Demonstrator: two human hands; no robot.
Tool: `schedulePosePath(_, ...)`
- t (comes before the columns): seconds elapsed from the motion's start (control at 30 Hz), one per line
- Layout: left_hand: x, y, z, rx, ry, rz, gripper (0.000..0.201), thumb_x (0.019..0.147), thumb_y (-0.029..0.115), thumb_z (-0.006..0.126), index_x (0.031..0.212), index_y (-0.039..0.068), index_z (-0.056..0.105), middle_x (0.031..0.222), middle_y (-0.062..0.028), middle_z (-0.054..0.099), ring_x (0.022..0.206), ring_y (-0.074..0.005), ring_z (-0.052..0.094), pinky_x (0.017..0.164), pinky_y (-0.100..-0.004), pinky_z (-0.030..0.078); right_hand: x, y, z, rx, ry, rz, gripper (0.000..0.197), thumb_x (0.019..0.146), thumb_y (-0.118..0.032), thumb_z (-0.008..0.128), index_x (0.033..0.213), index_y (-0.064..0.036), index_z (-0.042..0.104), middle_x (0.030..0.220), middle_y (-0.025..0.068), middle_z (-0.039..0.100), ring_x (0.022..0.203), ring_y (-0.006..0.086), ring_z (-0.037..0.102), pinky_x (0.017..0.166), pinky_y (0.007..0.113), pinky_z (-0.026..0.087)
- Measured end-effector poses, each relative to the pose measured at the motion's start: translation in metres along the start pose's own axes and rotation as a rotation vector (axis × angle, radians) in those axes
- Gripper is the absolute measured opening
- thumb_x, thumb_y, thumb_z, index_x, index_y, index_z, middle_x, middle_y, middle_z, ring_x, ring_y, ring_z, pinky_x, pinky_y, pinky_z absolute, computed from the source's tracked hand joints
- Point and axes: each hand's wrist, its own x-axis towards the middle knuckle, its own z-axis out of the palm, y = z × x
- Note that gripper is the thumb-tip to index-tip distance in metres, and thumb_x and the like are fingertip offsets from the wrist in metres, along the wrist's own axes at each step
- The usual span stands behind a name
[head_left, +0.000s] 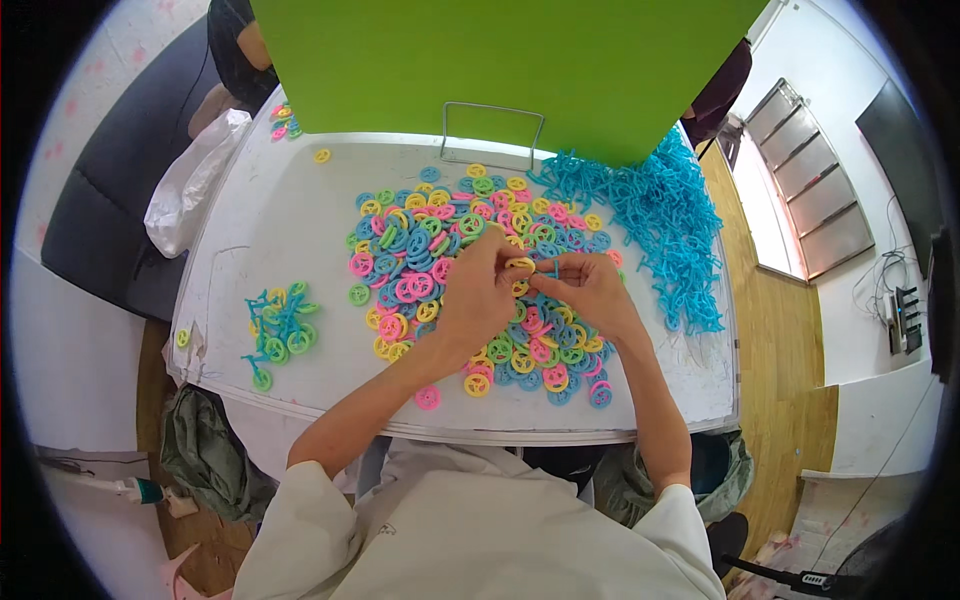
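Over the middle of the table, my left hand (480, 290) pinches a small yellow plastic wheel (520, 263). Close beside it, the fingers of my right hand (592, 290) are closed on a thin teal plastic piece (556, 268), whose end is at the wheel; whether the two are joined I cannot make out. Beneath both hands spreads a heap of small spoked wheels (415, 245) in pink, blue, green and yellow. On the left lies a small group of teal pieces with green and yellow wheels on them (285, 325).
A large pile of teal pieces (665, 215) covers the table's (235, 240) far right. Along the back stands a green panel (500, 60) with a wire stand (492, 162) before it. A white plastic bag (195, 185) hangs at the left edge. Other people are partly visible behind the panel.
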Motion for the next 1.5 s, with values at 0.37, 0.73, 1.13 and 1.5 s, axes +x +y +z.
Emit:
schedulePosePath(0.37, 0.004, 0.011, -0.009, -0.041, -0.034, -0.002, 0.017, 0.088, -0.003, 0.057, 0.103, -0.001, 0.063, 0.090, -0.0094, 0.067, 0.082, -0.0149, 0.066, 0.073, -0.0248, 0.053, 0.003, 0.003, 0.002, 0.208, 0.116, 0.079, 0.038, 0.086, -0.013, 0.068, 0.121, -0.0047, 0.056, 0.083, 0.0021, 0.068, 0.080, 0.0075, 0.063, 0.062, 0.017, 0.043)
schedulePosePath(0.73, 0.007, 0.006, -0.010, -0.213, 0.005, -0.041, 0.020, 0.090, 0.004, 0.059, 0.109, -0.001, 0.061, 0.095, -0.0087, 0.067, 0.085, -0.0141, 0.065, 0.074, -0.0256, 0.053, 0.001, 0.003, 0.016, -0.345, 0.391, -0.395, 0.018, 0.082, -0.005, 0.069, 0.100, -0.0024, 0.067, 0.086, 0.0087, 0.069, 0.081, 0.0138, 0.068, 0.068, 0.026, 0.051)
schedulePosePath(1.13, 0.010, 0.002, -0.013, -0.314, -0.084, -0.105, 0.020, 0.093, 0.006, 0.055, 0.111, -0.001, 0.063, 0.098, -0.0085, 0.065, 0.084, -0.0129, 0.065, 0.070, -0.0244, 0.057, 0.001, 0.014, 0.011, -0.471, 0.293, -0.357, 0.017, 0.084, -0.011, 0.069, 0.099, -0.0027, 0.069, 0.081, 0.0099, 0.072, 0.073, 0.0153, 0.069, 0.067, 0.026, 0.052)
schedulePosePath(1.5, 0.002, 0.006, -0.010, -0.131, -0.032, -0.092, 0.018, 0.092, 0.001, 0.055, 0.106, -0.003, 0.064, 0.097, -0.0109, 0.066, 0.081, -0.0147, 0.066, 0.069, -0.0267, 0.059, -0.002, 0.005, 0.024, -0.231, 0.283, -0.140, 0.017, 0.085, -0.013, 0.070, 0.095, 0.0008, 0.070, 0.078, 0.0073, 0.071, 0.067, 0.0069, 0.062, 0.062, 0.021, 0.049)
